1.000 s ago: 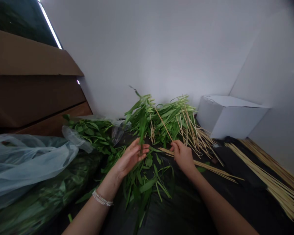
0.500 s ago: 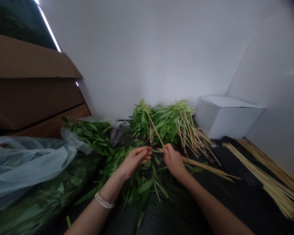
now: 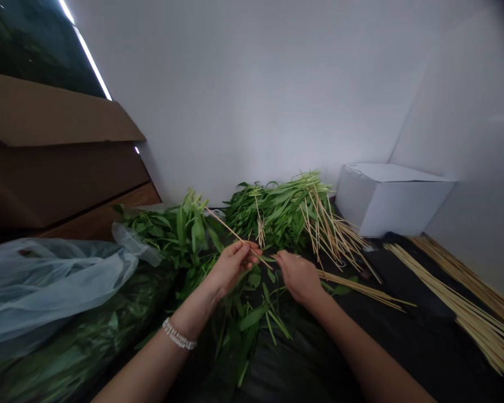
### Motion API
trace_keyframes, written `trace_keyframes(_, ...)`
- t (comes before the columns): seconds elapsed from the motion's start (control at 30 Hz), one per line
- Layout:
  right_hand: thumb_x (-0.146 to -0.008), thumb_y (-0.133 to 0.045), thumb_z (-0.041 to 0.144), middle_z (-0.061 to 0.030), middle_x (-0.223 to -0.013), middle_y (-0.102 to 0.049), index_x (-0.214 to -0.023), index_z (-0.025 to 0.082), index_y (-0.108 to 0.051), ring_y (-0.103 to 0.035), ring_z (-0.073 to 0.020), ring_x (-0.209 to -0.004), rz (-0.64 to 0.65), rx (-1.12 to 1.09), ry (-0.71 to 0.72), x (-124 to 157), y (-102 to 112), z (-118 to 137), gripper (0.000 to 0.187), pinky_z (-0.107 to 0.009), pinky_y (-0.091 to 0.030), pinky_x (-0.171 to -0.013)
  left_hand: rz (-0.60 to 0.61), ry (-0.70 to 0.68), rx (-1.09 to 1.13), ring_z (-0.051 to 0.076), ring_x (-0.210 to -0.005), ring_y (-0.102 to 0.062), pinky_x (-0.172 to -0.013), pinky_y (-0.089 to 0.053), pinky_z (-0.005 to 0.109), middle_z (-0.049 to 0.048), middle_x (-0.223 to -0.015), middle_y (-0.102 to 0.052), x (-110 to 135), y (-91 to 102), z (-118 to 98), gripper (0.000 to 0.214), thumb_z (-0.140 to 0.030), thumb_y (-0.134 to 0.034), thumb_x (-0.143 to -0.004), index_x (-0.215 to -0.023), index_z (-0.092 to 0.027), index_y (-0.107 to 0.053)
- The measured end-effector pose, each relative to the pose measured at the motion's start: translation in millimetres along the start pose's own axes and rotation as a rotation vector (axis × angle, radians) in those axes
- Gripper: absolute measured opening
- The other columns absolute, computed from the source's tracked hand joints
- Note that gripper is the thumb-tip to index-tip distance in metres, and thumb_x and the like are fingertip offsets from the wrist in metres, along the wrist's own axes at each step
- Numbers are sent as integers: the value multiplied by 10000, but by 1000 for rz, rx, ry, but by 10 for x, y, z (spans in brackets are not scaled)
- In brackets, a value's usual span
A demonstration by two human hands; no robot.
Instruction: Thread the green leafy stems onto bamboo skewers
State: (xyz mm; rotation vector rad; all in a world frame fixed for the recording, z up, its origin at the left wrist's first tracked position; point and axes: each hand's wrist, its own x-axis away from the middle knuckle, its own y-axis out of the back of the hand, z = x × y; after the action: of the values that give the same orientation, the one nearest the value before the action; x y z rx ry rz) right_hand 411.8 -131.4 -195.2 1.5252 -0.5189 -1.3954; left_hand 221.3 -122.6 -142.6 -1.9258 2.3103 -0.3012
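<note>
My left hand (image 3: 233, 266) pinches the lower part of a thin bamboo skewer (image 3: 227, 225). The skewer slants up to the left, and a leafy green bunch (image 3: 189, 221) with pale cut stems hangs at its far end. My right hand (image 3: 299, 274) is closed round a bundle of skewers (image 3: 367, 290), whose ends stick out on both sides of the fist. Below my hands lie loose leaves and stems (image 3: 256, 319). Just beyond them is a heap of greens on skewers (image 3: 277, 215), with many bare skewer ends (image 3: 340, 238) pointing right.
On the left are a clear plastic bag (image 3: 54, 280) over packed greens and a brown cardboard box (image 3: 59, 179). A white box (image 3: 395, 201) stands at the back right by the wall. Long bundles of sticks (image 3: 474, 313) lie at the right on the black surface.
The skewer with the leafy bunch has passed from my right hand to my left and swung leftward. My right hand still grips the skewer bundle. The view has shifted slightly.
</note>
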Motion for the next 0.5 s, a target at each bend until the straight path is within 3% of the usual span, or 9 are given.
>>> trace_keyframes(0.2, -849, -488, 48, -121, -884, -656, -847, 138, -639, -587, -247, -899, 182, 210, -126, -34, -41, -237, 176, -307, -356, -681, -36, -34, -239, 63, -510, -498, -496, -377, 182, 30, -700, -664, -336, 71, -93, 294, -372, -660, -793, -938, -117, -680)
trace_keyframes(0.5, -864, -448, 40, -141, -938, -661, -938, 127, -658, -603, -258, -932, 302, 233, -155, -62, 1, -174, 240, -333, -402, -694, -140, -66, -564, 87, -431, -461, -455, -341, 217, 21, -557, -644, -1373, 41, -1, 187, -305, -654, -779, -765, -121, -683)
